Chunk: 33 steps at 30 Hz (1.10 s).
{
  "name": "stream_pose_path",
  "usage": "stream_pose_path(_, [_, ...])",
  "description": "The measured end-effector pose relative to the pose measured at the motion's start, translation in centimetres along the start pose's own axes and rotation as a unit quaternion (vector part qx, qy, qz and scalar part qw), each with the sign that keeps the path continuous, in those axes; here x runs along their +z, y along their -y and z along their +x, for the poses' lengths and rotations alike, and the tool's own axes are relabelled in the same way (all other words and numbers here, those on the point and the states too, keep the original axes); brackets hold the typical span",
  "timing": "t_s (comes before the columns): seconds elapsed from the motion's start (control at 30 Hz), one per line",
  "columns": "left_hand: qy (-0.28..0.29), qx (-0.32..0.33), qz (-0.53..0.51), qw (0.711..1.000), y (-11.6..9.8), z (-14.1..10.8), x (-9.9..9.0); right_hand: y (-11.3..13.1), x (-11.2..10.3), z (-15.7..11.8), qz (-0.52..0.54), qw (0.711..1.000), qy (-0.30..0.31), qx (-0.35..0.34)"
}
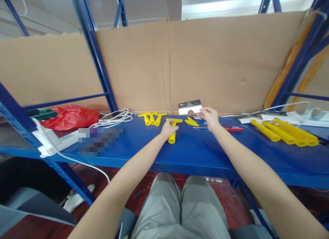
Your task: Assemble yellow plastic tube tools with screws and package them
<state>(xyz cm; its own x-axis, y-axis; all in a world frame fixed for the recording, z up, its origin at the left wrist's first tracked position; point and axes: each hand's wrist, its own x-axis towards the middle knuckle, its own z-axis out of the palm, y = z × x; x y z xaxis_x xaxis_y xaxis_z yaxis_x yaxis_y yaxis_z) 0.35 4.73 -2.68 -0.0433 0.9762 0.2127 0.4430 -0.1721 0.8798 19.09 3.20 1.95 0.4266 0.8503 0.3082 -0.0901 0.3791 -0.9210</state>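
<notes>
My left hand (168, 128) is wrapped around a yellow T-shaped tool (172, 139), whose round handle points toward me and whose wide head faces the back of the shelf. To the right, my right hand (209, 117) has its fingertips pinched together in front of a black-and-white card pack (190, 107). Whatever sits in that pinch is too small to make out. Several small yellow strips (191, 121) lie between my hands. Under my right wrist lies a screwdriver with a red handle (233, 129).
Three more yellow T-shaped tools (152, 119) lie to the left, beside a coiled white cable (117, 118). A red plastic bag (70, 117) and a white power strip (60, 142) are farther left. Several yellow tubes (293, 132) lie at right. Cardboard (218, 64) stands behind.
</notes>
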Motion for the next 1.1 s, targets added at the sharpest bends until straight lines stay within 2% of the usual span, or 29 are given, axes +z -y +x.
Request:
stream_pose_path(0.17, [0.004, 0.002, -0.108, 0.994, 0.0, 0.4, 0.1, 0.2, 0.0, 0.0, 0.016, 1.0, -0.006, 0.007])
stream_pose_path(0.53, [-0.084, 0.028, -0.25, 0.964, -0.1, 1.2, -0.6, 0.5, 0.1, -0.2, 0.025, 0.999, -0.008, 0.024])
stream_pose_path(0.83, [-0.069, 0.005, -0.293, 0.953, -2.4, 0.5, -2.4, 0.2, -0.3, 0.2, 0.05, 0.998, 0.016, 0.041])
stream_pose_path(1.1, [-0.18, -0.047, -0.237, 0.954, -3.6, 4.4, -3.6, 0.2, 0.0, -0.2, 0.078, 0.994, 0.038, 0.062])
